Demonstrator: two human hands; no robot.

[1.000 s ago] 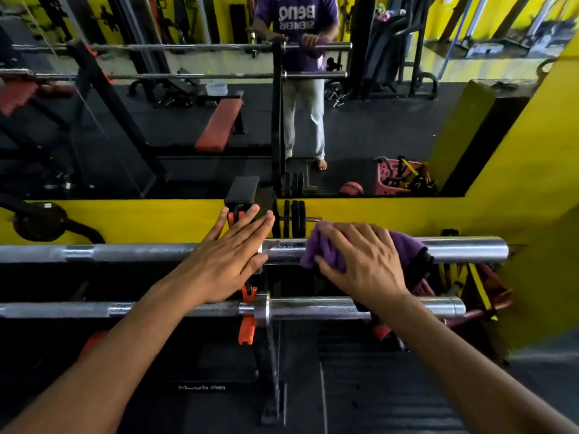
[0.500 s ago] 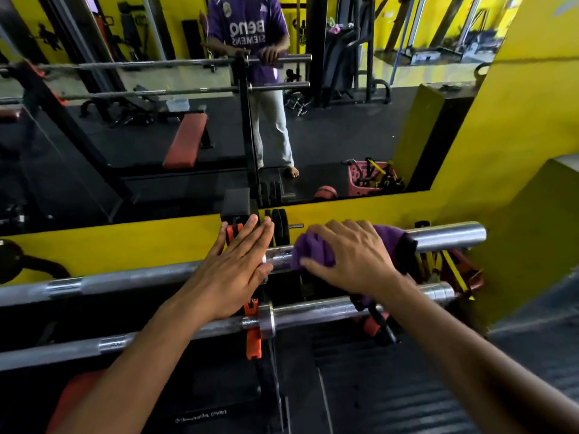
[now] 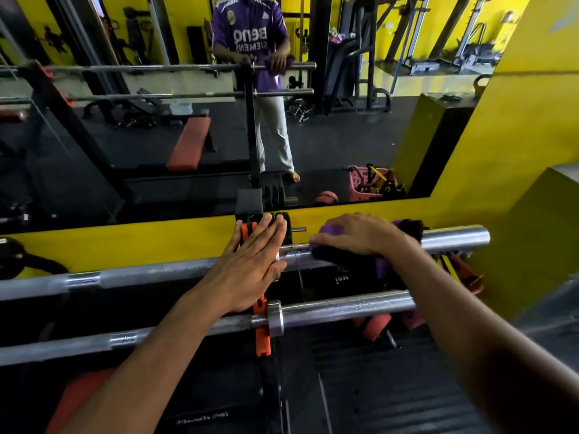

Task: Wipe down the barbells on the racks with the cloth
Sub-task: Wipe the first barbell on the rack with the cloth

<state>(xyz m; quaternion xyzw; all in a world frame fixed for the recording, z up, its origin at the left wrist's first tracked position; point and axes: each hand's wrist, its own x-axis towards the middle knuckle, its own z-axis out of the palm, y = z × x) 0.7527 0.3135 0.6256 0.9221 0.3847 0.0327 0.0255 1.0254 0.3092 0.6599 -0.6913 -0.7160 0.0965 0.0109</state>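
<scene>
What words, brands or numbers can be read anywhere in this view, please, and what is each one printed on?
"BenQ" over "SIEMENS", reading reversed: on the purple jersey seen in the mirror.
Small pale marking on the dark plate behind the upper barbell: too small to read.
White lettering on the black rack base near the floor: too blurred to read.

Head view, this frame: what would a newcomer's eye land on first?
Two bare arms reaching in from below: the right hand presses a purple cloth over the upper barbell near its right end, while the left hand lies flat on the same bar at the rack upright. Below runs a second barbell; behind, a wall mirror reflects the person and the gym.
</scene>
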